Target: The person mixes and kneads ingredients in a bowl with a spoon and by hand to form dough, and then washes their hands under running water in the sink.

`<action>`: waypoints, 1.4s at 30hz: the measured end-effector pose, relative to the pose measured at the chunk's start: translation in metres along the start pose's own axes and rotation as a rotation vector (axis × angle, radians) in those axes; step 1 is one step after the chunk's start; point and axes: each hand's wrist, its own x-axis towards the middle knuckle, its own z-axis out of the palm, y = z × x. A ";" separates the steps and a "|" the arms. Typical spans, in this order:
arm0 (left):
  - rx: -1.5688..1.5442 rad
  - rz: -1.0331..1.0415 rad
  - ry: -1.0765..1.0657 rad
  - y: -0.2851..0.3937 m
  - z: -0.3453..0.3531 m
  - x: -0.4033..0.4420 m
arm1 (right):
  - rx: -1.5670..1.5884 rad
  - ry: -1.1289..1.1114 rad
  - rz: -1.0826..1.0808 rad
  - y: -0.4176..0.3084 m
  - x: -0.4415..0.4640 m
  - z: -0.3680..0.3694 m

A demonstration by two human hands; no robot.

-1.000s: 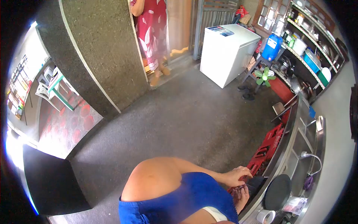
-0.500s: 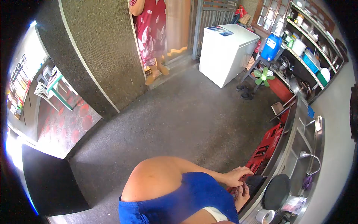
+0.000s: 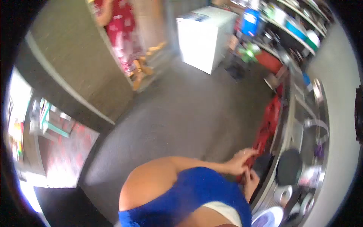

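Both hands meet at the front edge of the counter, close to a dark grey piece (image 3: 262, 165) that looks like hanging cloth. My left hand (image 3: 240, 160) reaches across with its fingers bent toward that piece. Just below it, my right hand (image 3: 251, 182) has its fingers curled together, the tips near the left hand. Whatever lies between the fingers is too small and blurred to make out. Beside the hands, on the counter, is a round black pan or lid (image 3: 289, 166).
Red crates (image 3: 267, 123) stand under the counter. A sink (image 3: 298, 132) with a curved faucet is set into it; a white basin (image 3: 269, 218) sits nearer. A white chest freezer (image 3: 202, 41) stands farther off. A person in a red patterned dress (image 3: 120, 32) is in the doorway.
The view has turned and blurred, so the room has shifted left and up, and a white basin now shows at the bottom. The hands stay close together by the dark piece.
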 end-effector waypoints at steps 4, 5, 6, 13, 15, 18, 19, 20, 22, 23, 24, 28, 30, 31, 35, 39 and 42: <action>0.102 -0.060 0.017 0.011 -0.012 0.021 | 0.259 0.098 0.078 0.027 0.007 -0.017; 0.115 -0.175 -0.027 0.014 -0.016 0.030 | 0.341 0.122 0.093 0.034 0.005 -0.031; 0.036 -0.077 0.028 -0.014 -0.005 0.024 | 0.391 0.193 0.083 0.040 -0.003 -0.048; 0.113 -0.170 -0.115 -0.054 -0.021 0.030 | -0.292 0.821 0.066 0.110 -0.093 -0.196; 0.116 -0.194 -0.138 -0.063 -0.023 0.026 | -0.491 1.017 0.189 0.128 -0.128 -0.228; 0.182 -0.280 -0.138 -0.058 -0.019 0.028 | -0.739 1.056 0.312 0.194 -0.172 -0.273; 0.180 -0.282 -0.146 -0.057 -0.014 0.028 | -0.819 1.036 0.452 0.204 -0.181 -0.281; 0.162 -0.325 -0.143 -0.056 -0.009 0.029 | -0.829 0.873 0.630 0.215 -0.187 -0.290; 0.141 -0.368 -0.143 -0.056 0.003 0.032 | -0.955 0.830 0.689 0.221 -0.184 -0.278; 0.122 -0.322 -0.163 -0.057 0.010 0.033 | -1.081 0.777 0.740 0.222 -0.184 -0.274; 0.105 -0.276 -0.182 -0.052 0.017 0.035 | -1.071 0.792 0.710 0.229 -0.178 -0.268; 0.047 -0.331 -0.193 -0.037 0.053 0.032 | -0.941 0.587 0.793 0.218 -0.186 -0.295; -0.027 -0.303 -0.189 -0.036 0.069 0.033 | -0.569 0.676 0.756 0.236 -0.193 -0.334; -0.031 -0.306 -0.184 -0.034 0.077 0.033 | -0.289 0.758 0.618 0.237 -0.199 -0.340; -0.030 -0.291 -0.200 -0.022 0.092 0.033 | 0.007 0.839 0.457 0.220 -0.210 -0.344; -0.044 -0.382 -0.176 -0.001 0.108 0.030 | -0.019 0.900 0.415 0.204 -0.204 -0.329; -0.068 -0.308 -0.170 -0.020 0.113 0.025 | -0.345 0.794 0.471 0.184 -0.206 -0.324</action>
